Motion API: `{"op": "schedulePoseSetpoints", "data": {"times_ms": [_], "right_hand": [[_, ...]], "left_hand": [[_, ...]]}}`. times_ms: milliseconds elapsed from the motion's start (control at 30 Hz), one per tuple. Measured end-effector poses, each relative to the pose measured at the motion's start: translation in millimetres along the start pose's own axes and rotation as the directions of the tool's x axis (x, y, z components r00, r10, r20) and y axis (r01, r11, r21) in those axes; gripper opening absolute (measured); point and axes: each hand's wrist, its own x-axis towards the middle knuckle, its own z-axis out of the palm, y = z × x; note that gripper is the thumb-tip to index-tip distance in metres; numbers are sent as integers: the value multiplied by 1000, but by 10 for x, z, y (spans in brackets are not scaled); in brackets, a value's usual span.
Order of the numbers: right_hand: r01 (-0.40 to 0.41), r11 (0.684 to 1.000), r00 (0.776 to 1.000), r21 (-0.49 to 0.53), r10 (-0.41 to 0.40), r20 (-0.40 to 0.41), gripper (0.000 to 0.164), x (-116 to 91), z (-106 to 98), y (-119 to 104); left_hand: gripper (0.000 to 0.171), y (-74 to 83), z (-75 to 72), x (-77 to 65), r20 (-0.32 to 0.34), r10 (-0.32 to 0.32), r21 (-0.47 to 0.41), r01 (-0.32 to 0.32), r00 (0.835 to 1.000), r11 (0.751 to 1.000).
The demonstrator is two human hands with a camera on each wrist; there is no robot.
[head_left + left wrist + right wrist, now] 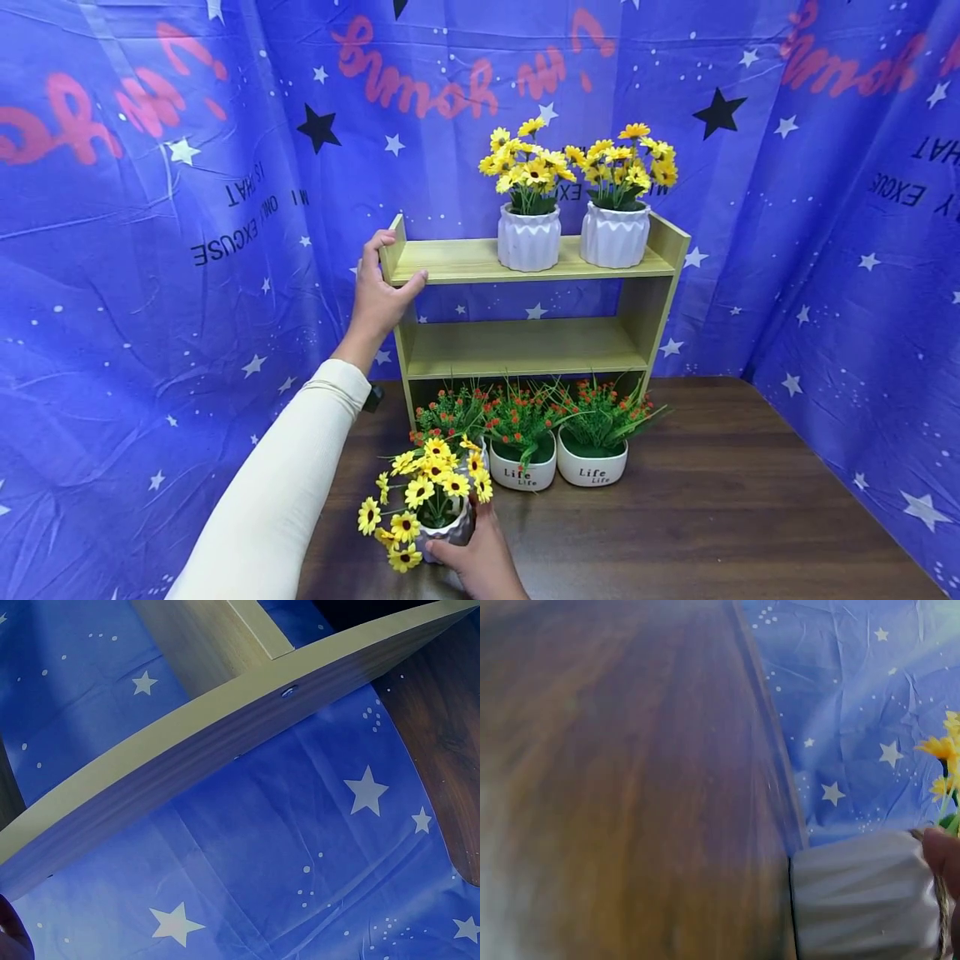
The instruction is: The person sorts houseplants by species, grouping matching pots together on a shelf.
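Note:
My left hand point(378, 292) grips the upper left corner of a light wooden shelf point(517, 348), fingers over the side panel and thumb at the top board's front edge. In the left wrist view, that side panel point(187, 735) runs diagonally, with a fingertip at the lower left. Low in front of the shelf, my right hand point(487, 554) holds a potted yellow flower plant point(435, 492) by its white ribbed pot, thumb on the near side. The right wrist view shows the pot point(862, 892) close up, a digit at its rim; most of the flowers are cut off.
Two more yellow flower pots point(528, 237) stand on the top board's right half. Several white planters point(592, 467) with red-flowered greenery line the shelf's base; the held flowers partly cover the left one. A brown table point(720, 500) lies beneath, before a blue star-printed curtain point(187, 350).

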Motion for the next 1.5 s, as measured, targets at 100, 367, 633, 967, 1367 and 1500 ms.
{"op": "schedulePoseSetpoints", "data": {"times_ms": [100, 367, 633, 967, 1367, 1500], "right_hand": [[-4, 999, 1000, -36, 3, -20, 86, 3, 24, 3], [-47, 998, 998, -36, 46, -34, 95, 36, 68, -37], [5, 1000, 996, -30, -7, -86, 91, 48, 100, -64], [12, 997, 997, 77, -6, -79, 93, 30, 65, -30], [-18, 993, 996, 116, 28, -85, 97, -65, -203, -140], [27, 989, 996, 144, -14, -91, 94, -106, -333, -210]], "left_hand": [[59, -11, -1, -12, -1, -6, 8, 6, 1000, 1000], [59, 6, -3, 1, 0, 0, 8, 0, 1000, 1000], [60, 45, 24, 80, 13, 14, -6, -14, 1000, 1000], [60, 46, -14, 59, 16, 3, -4, -3, 1000, 1000], [61, -12, -17, 6, 40, 13, -17, -12, 999, 1000], [61, -19, -34, 4, 38, 13, -3, -13, 999, 1000]]}}
